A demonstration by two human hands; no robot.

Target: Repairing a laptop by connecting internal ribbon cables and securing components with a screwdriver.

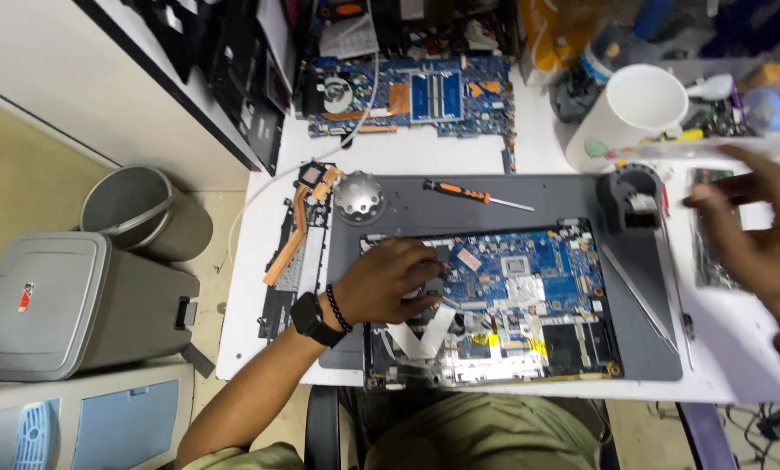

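Blue laptop board (529,270) under left hand (390,283); right hand (756,235) near mat edge (660,287).

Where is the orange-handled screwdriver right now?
In the head view, the screwdriver lies on the grey mat above the opened laptop, right of the round metal dish, beyond both hands.

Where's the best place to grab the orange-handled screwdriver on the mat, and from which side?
Grip the screwdriver by its thick orange-and-black handle at the left end, coming from above. It lies flat on the grey mat with bare space around it; the thin shaft points right and offers little to hold.
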